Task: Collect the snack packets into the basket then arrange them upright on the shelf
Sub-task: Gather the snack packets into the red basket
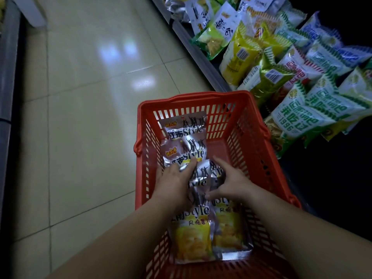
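"Style" on silver packets point(184, 135), "1996" on green bag point(296, 119)

shelf point(198, 53): green and yellow packets point(281, 73) lying heaped | red basket point(193, 97): silver packets point(185, 135) lying flat

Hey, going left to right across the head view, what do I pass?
Floor → basket → left hand → right hand → green packets
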Available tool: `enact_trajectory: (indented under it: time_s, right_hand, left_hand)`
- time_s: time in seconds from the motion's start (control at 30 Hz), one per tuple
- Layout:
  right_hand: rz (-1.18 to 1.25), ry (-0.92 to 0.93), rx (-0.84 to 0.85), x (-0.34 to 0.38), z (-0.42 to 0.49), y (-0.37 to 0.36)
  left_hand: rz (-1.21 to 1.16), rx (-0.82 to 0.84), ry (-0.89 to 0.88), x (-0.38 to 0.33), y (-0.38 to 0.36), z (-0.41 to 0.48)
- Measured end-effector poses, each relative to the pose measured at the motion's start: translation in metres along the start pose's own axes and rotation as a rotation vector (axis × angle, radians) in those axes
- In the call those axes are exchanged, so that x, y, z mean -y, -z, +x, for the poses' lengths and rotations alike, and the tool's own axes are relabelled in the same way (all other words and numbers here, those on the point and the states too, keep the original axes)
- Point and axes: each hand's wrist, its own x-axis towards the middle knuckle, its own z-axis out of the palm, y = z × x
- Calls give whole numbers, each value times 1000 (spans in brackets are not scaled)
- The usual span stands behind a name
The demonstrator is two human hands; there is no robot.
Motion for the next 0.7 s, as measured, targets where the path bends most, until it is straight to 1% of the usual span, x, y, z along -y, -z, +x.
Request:
enact_trajectory:
  time_s: [0.07, 0.13, 0.27, 0.37, 0.53, 0.7]
  right_hand:
    - [16, 36, -36, 1, -3, -1]
    - [43, 58, -80, 4, -7, 0]
    - [79, 106, -251, 15, -17, 5]
    - [154, 124, -299, 24, -27, 14]
    - [260, 187, -382, 39, -55, 37]
    - [243, 273, -486, 66, -100, 72]
  left_hand:
    - [-23, -15, -16, 1, 1, -1]
    - [-99, -37, -41, 1, 2, -1]
    - [-259, -106, -87, 3, 13, -2]
    - [-345, -99, -102, 1, 27, -9]
    - [-395, -153, -158, -12, 62, -34]
    - [-373, -253, -219, -22, 103, -69]
